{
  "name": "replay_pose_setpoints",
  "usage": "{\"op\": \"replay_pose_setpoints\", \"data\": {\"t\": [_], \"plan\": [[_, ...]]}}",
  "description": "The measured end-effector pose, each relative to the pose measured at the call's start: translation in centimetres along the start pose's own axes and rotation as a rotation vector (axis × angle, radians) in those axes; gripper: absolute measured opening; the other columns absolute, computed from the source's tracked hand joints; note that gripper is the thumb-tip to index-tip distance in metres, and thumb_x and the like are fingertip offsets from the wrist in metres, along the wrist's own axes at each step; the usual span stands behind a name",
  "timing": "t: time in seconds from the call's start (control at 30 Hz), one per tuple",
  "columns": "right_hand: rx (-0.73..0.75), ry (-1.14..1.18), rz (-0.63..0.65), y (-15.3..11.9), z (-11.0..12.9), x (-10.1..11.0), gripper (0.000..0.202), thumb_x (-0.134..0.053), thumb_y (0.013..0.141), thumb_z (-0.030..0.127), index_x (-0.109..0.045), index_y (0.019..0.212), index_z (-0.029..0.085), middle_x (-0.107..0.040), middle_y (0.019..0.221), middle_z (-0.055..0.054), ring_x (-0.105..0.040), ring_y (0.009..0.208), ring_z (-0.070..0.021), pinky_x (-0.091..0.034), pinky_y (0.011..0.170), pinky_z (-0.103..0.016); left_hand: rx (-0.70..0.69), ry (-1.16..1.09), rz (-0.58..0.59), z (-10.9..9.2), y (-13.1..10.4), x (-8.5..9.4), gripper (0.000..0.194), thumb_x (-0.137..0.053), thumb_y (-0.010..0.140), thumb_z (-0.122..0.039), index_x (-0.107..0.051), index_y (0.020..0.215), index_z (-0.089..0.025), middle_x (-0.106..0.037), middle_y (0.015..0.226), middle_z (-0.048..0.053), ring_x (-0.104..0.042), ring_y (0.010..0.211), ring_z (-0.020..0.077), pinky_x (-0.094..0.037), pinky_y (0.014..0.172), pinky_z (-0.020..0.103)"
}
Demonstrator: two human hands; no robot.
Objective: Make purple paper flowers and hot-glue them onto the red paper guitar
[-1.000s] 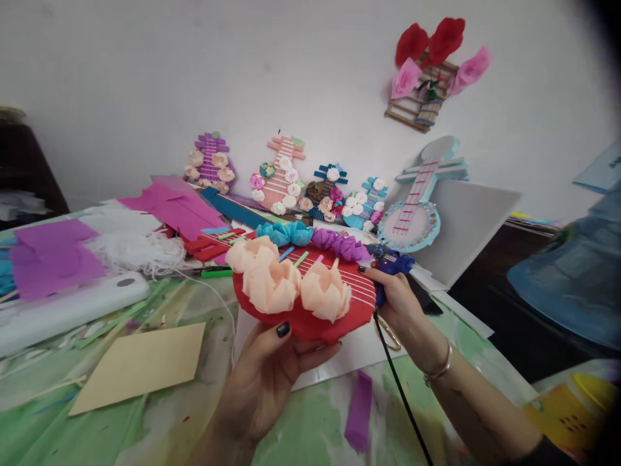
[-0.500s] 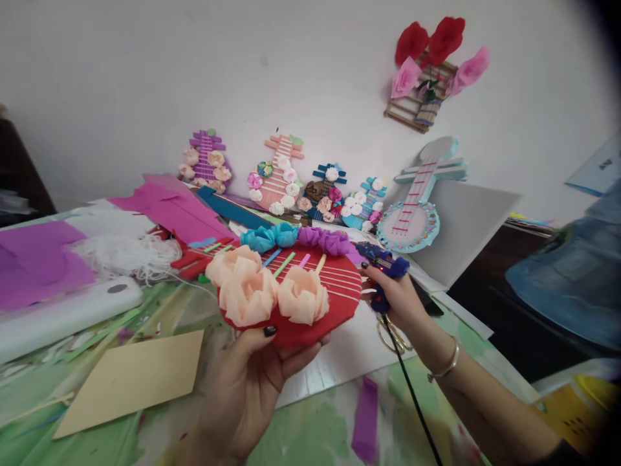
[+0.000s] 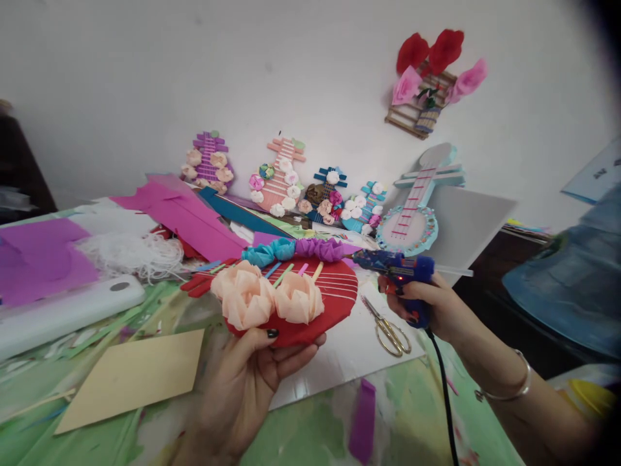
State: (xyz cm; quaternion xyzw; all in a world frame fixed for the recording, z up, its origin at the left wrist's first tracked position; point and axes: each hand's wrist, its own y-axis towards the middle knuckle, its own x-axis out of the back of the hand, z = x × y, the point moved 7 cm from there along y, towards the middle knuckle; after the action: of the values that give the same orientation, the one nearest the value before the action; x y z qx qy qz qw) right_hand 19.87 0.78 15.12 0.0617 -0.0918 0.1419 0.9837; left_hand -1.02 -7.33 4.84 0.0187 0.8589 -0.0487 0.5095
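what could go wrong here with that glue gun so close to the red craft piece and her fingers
The blue glue gun in the right hand points its nozzle at the edge of the red guitar piece; a drip could mar the purple ruffle or burn the left hand underneath. Its black cord trails over the table near the scissors and might snag them.
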Motion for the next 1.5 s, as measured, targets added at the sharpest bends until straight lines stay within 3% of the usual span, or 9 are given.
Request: {"op": "replay_pose_setpoints", "data": {"t": [0.2, 0.47, 0.67, 0.87, 1.17, 1.5], "plan": [[-0.014, -0.316, 0.027, -0.1, -0.3, 0.1, 0.014, -0.063, 0.071, 0.027, -0.065, 0.076, 0.014, -0.060, 0.051, -0.001, -0.050, 0.041, -0.0102, -0.036, 0.039, -0.020, -0.006, 0.025, -0.007, 0.2, 0.0, 0.1, 0.017, -0.052, 0.077, -0.010, -0.063, 0.090, -0.008, -0.074, 0.087, 0.016, -0.069, 0.087, 0.0332, -0.055, 0.082, 0.047], [0.296, -0.763, 0.110, -0.1, 1.8, -1.2, 0.017, -0.061, 0.078, 0.025, -0.059, 0.062, 0.018, -0.053, 0.049, 0.003, -0.046, 0.041, -0.0079, -0.036, 0.039, -0.018, 0.042, 0.032, 0.047, 0.4, -0.2, -0.4, 0.020, -0.053, 0.076, -0.011, -0.064, 0.094, -0.010, -0.074, 0.088, 0.015, -0.070, 0.084, 0.0311, -0.058, 0.076, 0.041], [0.380, -0.897, 0.140, 0.2, 1.9, -1.6, 0.008, -0.061, 0.078, 0.024, -0.060, 0.073, 0.019, -0.054, 0.068, -0.001, -0.048, 0.056, -0.0109, -0.038, 0.046, -0.020, 0.048, 0.027, 0.080, 0.7, -0.2, -0.3, 0.019, -0.053, 0.077, -0.014, -0.063, 0.093, -0.010, -0.074, 0.083, 0.014, -0.071, 0.081, 0.0308, -0.059, 0.073, 0.041], [0.493, -1.114, 0.158, 0.0, 2.6, -2.3, 0.011, -0.055, 0.083, 0.024, -0.054, 0.073, 0.019, -0.055, 0.072, -0.003, -0.049, 0.064, -0.0140, -0.038, 0.058, -0.025, 0.074, 0.042, 0.121, 0.8, -0.3, -0.6, 0.020, -0.056, 0.074, -0.012, -0.060, 0.094, -0.012, -0.074, 0.080, 0.012, -0.071, 0.077, 0.0295, -0.060, 0.066, 0.034], [0.538, -1.157, 0.172, -0.1, 2.7, -2.7, 0.010, -0.053, 0.085, 0.025, -0.055, 0.077, 0.019, -0.058, 0.075, -0.003, -0.050, 0.067, -0.0154, -0.038, 0.061, -0.027, 0.056, -0.007, 0.153, 0.9, -0.3, -0.7, 0.022, -0.055, 0.075, -0.011, -0.060, 0.097, -0.013, -0.074, 0.081, 0.012, -0.071, 0.077, 0.0300, -0.059, 0.067, 0.037], [0.412, -1.184, 0.126, 0.1, 2.0, -2.0, 0.013, -0.050, 0.084, 0.027, -0.053, 0.074, 0.020, -0.054, 0.070, -0.003, -0.050, 0.062, -0.0161, -0.039, 0.057, -0.028, 0.076, 0.005, 0.203, 0.7, -0.4, -1.2, 0.020, -0.053, 0.076, -0.011, -0.061, 0.094, -0.012, -0.075, 0.081, 0.013, -0.071, 0.078, 0.0292, -0.059, 0.069, 0.034]]}}
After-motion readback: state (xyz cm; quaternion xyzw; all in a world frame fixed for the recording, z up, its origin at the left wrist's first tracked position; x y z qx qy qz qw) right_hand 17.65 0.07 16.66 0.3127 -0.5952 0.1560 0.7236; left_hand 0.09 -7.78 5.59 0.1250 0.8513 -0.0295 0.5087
